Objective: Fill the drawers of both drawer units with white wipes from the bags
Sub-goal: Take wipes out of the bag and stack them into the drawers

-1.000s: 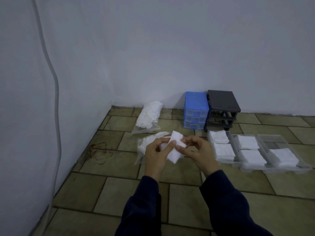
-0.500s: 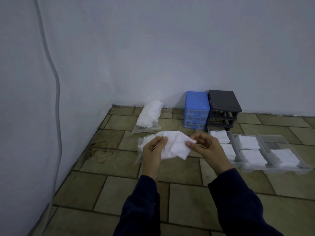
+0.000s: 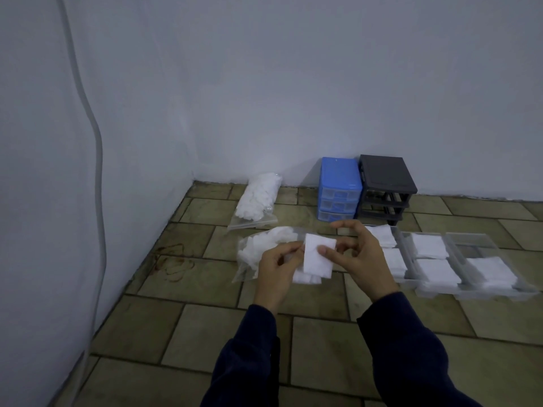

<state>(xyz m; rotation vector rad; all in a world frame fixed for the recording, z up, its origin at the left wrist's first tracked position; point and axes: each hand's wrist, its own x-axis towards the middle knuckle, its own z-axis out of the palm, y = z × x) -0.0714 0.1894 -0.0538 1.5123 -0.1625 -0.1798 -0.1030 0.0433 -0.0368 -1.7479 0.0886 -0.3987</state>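
Since half a second ago, both hands have drawn closer together and the wipe (image 3: 318, 255) now hangs flat between them, long axis running up and down, where before it was splayed out sideways.

Head view: the left hand (image 3: 277, 274) holds the wipe's left edge with curled fingers, more wipes bunched beneath it. The right hand (image 3: 358, 257) pinches the right edge with its thumb, the other fingers loosely spread above. Behind the hands, at 10 o'clock, lies an open bag (image 3: 264, 254) of wipes; a second, fuller bag (image 3: 258, 198) rests farther off at 11 o'clock near the wall.

Three clear drawers (image 3: 470, 271) lie on the floor at 3 o'clock from the hands, just beside the right hand, so that hand is the nearer one. All three show wipes; the farthest right looks partly bare at its far end. The blue unit (image 3: 339, 186) and the grey unit (image 3: 385, 186) stand at 1 o'clock against the wall. Open tiled floor lies between hands and drawers.
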